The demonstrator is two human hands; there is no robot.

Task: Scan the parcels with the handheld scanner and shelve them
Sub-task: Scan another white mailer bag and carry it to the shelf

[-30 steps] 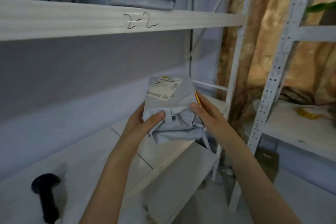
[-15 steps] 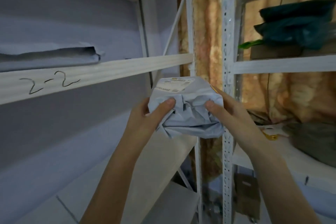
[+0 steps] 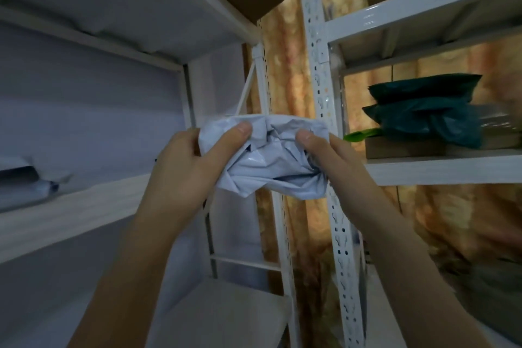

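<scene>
Above: grey parcel (image 3: 271, 161) held in mid-air between two shelving units.
Left hand (image 3: 183, 167) and right hand (image 3: 341, 167) grip opposite ends, thumbs pressed on the crumpled near face, remaining fingers hidden behind it; parcel hangs before a white upright (image 3: 324, 87), level with the dark green bags (image 3: 423, 110).

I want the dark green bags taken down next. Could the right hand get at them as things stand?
Probably not yet. The right hand and the left hand both grip the grey parcel. The dark green bags lie on the right rack's shelf, open at the front, so a freed hand likely could.
</scene>
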